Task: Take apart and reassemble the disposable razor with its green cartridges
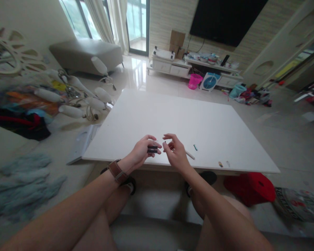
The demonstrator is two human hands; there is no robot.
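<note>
My left hand (143,148), with a brown leather band at the wrist, is closed on a small black rectangular object (152,149) with a lighter stripe across it. Just to its right, above the white table's near side, my right hand (174,150) has thumb and forefinger pinched together. A tiny dark tip shows at those fingers, too small to name. A thin pale stick (190,154) juts out behind the right hand; whether it is held or lies on the table I cannot tell. Further right lies a small dark green cylinder (195,147).
On the white table (167,115) a small brown-and-black piece (220,164) and a small clear piece (227,163) lie near the front edge. A red stool (251,188) stands at the right. A lamp with several white shades (73,111) is at the left.
</note>
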